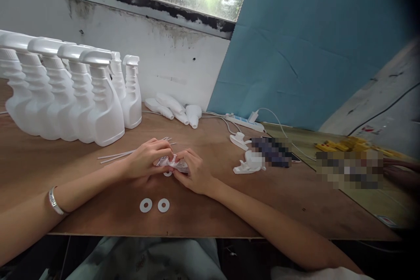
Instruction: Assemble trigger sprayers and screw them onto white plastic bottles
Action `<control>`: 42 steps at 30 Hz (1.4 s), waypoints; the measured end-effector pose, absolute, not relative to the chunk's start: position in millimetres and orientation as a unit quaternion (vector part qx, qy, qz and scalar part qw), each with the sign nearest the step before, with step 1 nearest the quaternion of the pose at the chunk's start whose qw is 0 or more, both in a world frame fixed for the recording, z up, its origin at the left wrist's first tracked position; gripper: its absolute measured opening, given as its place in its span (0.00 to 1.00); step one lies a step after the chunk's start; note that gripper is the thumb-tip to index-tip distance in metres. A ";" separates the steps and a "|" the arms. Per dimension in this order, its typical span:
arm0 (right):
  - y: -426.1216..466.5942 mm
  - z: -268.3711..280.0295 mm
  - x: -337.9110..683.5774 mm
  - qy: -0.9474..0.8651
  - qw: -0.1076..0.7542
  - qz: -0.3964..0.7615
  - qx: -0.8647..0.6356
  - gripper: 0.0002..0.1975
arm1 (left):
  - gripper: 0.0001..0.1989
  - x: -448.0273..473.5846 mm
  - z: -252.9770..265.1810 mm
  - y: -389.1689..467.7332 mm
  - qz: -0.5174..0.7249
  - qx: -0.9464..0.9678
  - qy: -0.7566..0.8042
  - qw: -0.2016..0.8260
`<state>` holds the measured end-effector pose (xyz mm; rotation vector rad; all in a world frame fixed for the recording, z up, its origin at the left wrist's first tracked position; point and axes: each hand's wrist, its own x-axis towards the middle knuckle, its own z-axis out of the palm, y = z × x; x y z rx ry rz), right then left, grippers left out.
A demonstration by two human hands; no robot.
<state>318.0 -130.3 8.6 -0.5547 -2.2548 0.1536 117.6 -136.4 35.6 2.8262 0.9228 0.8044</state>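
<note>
My left hand (149, 158) and my right hand (193, 171) meet over the table, fingers closed round a crumpled-looking, partly see-through white plastic piece (177, 163). Fingers cover much of it, so its exact kind cannot be made out. Just under the fingertips lies a flat white ring washer (167, 174). Closer to the table's front edge are two more, a left washer (141, 205) and a right washer (159, 205). Several thin white dip tubes (114, 156) lie beside and behind my left hand.
White spray bottles (106, 113) stand in rows at the left. Empty-looking white bottle-shaped pieces (172, 105) lie by the wall. White spray trigger parts (248, 164), a dark phone-like object (295, 157) and a power strip (244, 122) are at right. Another person's hand (393, 168) shows far right.
</note>
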 end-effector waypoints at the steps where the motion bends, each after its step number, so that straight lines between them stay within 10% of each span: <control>1: -130.4 8.3 318.0 -0.890 0.396 0.058 -0.218 0.08 | 0.13 116.9 35.6 -136.0 0.260 0.920 0.294 0.017; 42: -132.5 11.8 317.4 -0.906 0.352 -0.071 -0.223 0.05 | 0.09 114.7 32.2 -133.6 0.285 0.928 0.235 -0.042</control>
